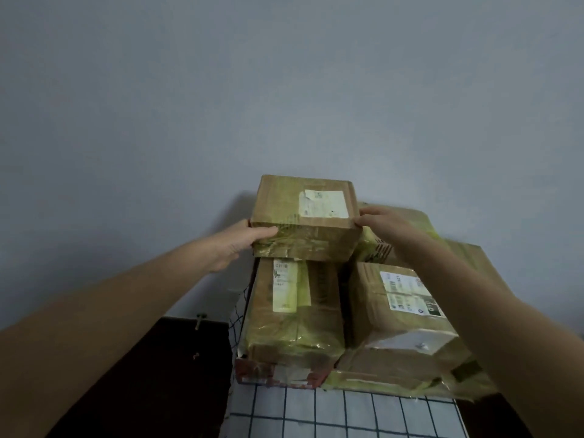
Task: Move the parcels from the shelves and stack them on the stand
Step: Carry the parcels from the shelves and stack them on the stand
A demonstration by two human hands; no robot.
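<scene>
Both bare forearms reach up and forward from the lower corners of the view, converging on 1 parcel. The left hand (pixel 240 245) clasps the top parcel (pixel 303 216) at its near left corner, thumb laid flat across the front face, the other fingers hidden behind the box. The right hand (pixel 385 226) curls over the parcel's near right corner, fingertips pressing the upper edge, wrist slightly bent. This top parcel is a squat brown cardboard box, criss-crossed with glossy yellowish tape and bearing a white label on its upper face; it sits at the peak of the stack, over a long parcel (pixel 297 311) with a narrow pale label and wrinkled shiny tape. Whether it rests fully there or is carried by the hands I cannot tell. Just beside the long one stands a bulkier parcel (pixel 395 311), tilted, with a barcode label and creased tape. Under them lies a flat box (pixel 268 373) with a red printed edge. All rest on the stand (pixel 331 412), covered in white cloth with a dark grid. Behind rises a plain grey wall (pixel 284 90); at the left is a dark wooden surface (pixel 158 358).
</scene>
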